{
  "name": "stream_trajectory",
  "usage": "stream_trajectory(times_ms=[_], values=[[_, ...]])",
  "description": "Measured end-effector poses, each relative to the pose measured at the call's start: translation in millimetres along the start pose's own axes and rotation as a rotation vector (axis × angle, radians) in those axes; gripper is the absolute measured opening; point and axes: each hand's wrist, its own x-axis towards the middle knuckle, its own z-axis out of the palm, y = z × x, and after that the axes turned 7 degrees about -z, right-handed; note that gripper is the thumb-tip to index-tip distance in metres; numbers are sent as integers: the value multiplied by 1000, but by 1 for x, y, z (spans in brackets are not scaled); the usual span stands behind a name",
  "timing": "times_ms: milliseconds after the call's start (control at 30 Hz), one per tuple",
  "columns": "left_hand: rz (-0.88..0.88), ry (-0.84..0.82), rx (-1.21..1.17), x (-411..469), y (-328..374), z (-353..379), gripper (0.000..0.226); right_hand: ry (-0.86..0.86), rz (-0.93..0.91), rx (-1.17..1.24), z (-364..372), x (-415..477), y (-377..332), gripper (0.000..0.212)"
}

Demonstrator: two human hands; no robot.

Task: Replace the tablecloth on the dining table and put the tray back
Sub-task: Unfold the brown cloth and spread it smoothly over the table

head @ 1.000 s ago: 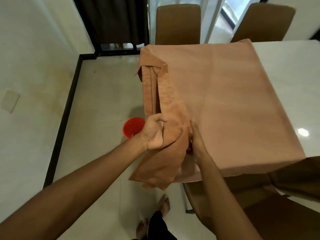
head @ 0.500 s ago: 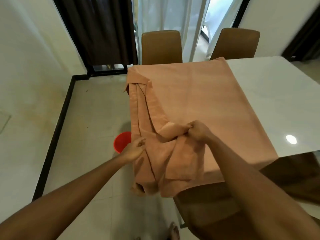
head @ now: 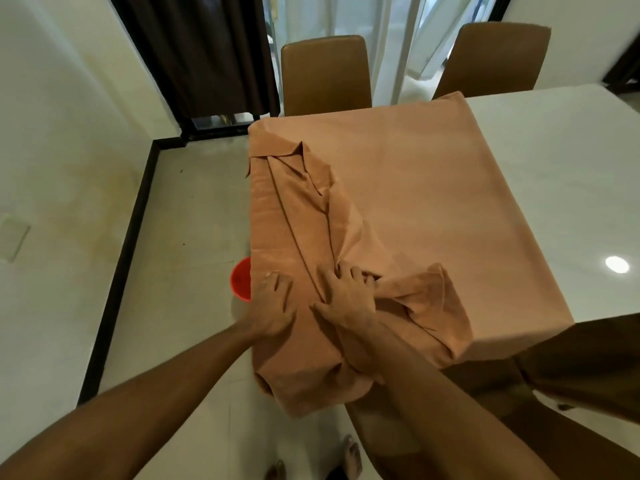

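A salmon-brown tablecloth (head: 398,188) covers the left end of the white dining table (head: 561,174). Its left side is folded into long pleats that run toward me and bunch at the near left corner, where a flap hangs over the edge. My left hand (head: 273,306) lies on the pleated cloth at the table's left edge, fingers bent over the fabric. My right hand (head: 346,296) grips a gathered wad of the cloth just right of it. No tray is in view.
Two brown chairs (head: 325,74) (head: 495,57) stand at the far side, before curtains. A third brown chair (head: 581,358) sits at the near right. A red bucket (head: 241,278) stands on the tiled floor by the table's left edge. My bare feet show below.
My right hand has drawn the gathered cloth toward me and down onto the table. My left hand rose from the hanging side onto the top edge, beside the right.
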Motion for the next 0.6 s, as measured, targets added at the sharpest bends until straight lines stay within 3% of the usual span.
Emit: stream_trajectory(times_ms=[33, 167, 300, 467, 533, 600], values=[[-3, 19, -12, 0, -1, 2, 66, 14, 16, 8, 3, 1, -1, 78], [-25, 9, 26, -2, -1, 14, 72, 90, 18, 85, -4, 21, 16, 46], [-48, 72, 59, -2, 1, 20, 64, 220, 112, 101, -38, 45, 81, 34], [-97, 143, 192, 20, 19, -6, 47, 444, 404, 27, -88, 55, 161, 29], [-186, 120, 214, 35, 20, -18, 48, 452, 502, 59, -95, 63, 154, 31], [-193, 141, 196, 51, 18, -27, 48, 436, 469, 78, -90, 70, 133, 35]])
